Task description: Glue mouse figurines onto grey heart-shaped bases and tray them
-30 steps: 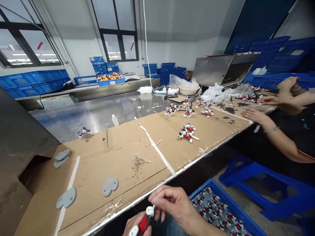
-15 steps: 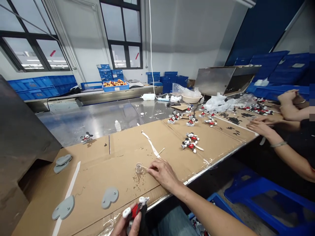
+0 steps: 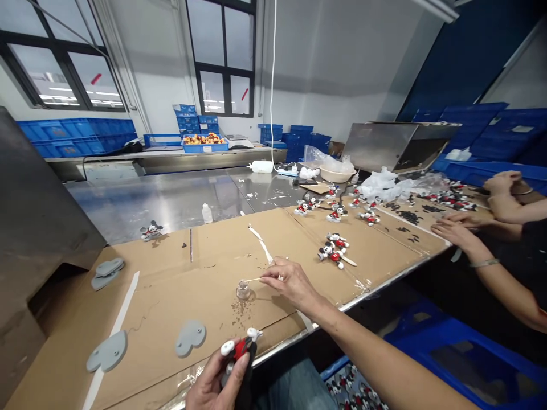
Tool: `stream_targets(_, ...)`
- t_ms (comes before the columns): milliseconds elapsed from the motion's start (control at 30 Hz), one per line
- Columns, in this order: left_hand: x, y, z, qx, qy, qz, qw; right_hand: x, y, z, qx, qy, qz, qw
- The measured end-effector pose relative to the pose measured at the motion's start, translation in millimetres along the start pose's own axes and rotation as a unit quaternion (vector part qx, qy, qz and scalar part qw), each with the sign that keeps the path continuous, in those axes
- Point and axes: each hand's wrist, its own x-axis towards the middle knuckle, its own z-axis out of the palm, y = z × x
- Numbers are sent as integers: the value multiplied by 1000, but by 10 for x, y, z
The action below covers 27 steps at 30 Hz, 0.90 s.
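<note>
My left hand [image 3: 219,382] is closed around a red, black and white mouse figurine [image 3: 241,348] at the front edge of the table. Pinched in my right hand [image 3: 292,285] is a thin wooden stick [image 3: 253,279], its far end at the rim of a small clear jar [image 3: 243,290]. The jar stands upright on the cardboard [image 3: 222,256], with brown specks scattered before it. Left of it lie a grey heart-shaped base [image 3: 190,338] and another grey base [image 3: 107,351]. Two mouse figurines [image 3: 332,251] rest to the right of my right hand.
More figurines [image 3: 337,213] stand farther back. A dropper bottle [image 3: 207,213] is on the metal tabletop. At the left rises a metal box [image 3: 38,216]; grey bases [image 3: 107,272] lie beside it. A co-worker's hands [image 3: 457,230] are over small black parts at right. Below is a blue stool [image 3: 461,353].
My right hand has risen slightly and the stick's end has come up to the jar's rim. The left hand still holds the figurine. The whole view has shifted a little.
</note>
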Motion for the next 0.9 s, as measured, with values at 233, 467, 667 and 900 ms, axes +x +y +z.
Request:
stream_targets(233,15,140,82,-3,16,-37,999,61,-37,5,-77,-35,-46,995)
stream_targets(467,58,113,75,24,-4,-44,999,74,-83,0,-98,-59,-46,992)
stream_targets(667,110,49,36,18,-3,-58,998,67,-91,17,-88,-43,-33,995)
stream_targets(900,128,-6,-2,22,-26,-57,998,71,-100,45,24,-70,53,996)
